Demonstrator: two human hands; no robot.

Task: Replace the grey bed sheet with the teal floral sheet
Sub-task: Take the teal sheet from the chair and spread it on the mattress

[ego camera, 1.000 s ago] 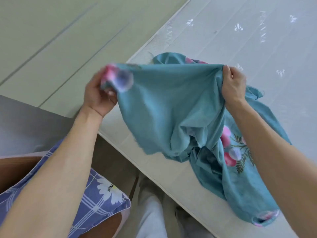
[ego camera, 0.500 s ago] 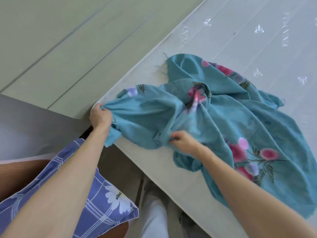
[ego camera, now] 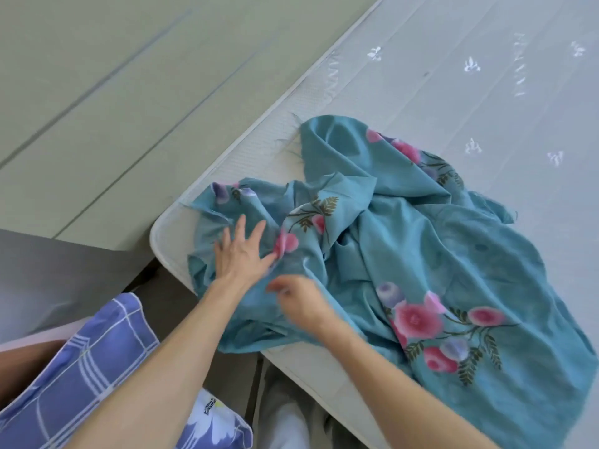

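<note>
Teal floral sheet [ego camera: 405, 247], center frame: light, limp, bunches. Left hand [ego camera: 241, 251] flat on it; right hand [ego camera: 299, 298] grip blurred, can't tell. Grab corner/hem.

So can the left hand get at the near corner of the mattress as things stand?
Probably yes. The left hand lies flat on the teal floral sheet just beside the mattress corner, which shows bare, with nothing between them.

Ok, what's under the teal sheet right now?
The bare mattress shows around the crumpled teal sheet. No grey sheet is visible; whatever lies beneath the folds is covered.
</note>
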